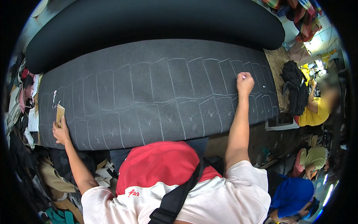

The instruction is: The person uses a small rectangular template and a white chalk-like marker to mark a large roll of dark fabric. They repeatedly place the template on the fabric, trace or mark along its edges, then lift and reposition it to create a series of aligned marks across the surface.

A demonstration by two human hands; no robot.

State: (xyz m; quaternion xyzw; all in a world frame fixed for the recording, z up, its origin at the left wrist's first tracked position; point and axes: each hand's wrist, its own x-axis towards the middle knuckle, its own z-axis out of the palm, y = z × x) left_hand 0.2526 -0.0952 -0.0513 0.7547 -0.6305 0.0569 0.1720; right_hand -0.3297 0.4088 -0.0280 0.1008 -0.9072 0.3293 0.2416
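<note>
Dark grey fabric [156, 80] is spread over the long table in front of me, marked with rows of white outlines of similar shapes. My right hand [245, 85] is closed over the right part of the fabric, above the outlines. A small pale piece of chalk [244, 77] pokes out of its fist. At the left end, my left hand [61, 132] grips a flat tan pattern piece [60, 114], which rests on the fabric. Its exact outline is partly hidden by my fingers. A thin white and pink strip [55, 98] lies just beyond it.
A thick black fabric roll [156, 20] runs along the far edge. Scraps and cloth [16, 100] pile up at the left. Dark stacked pieces [294, 84] stand beyond the right end, near a person in yellow [315, 114]. A person in blue [294, 194] is at the lower right.
</note>
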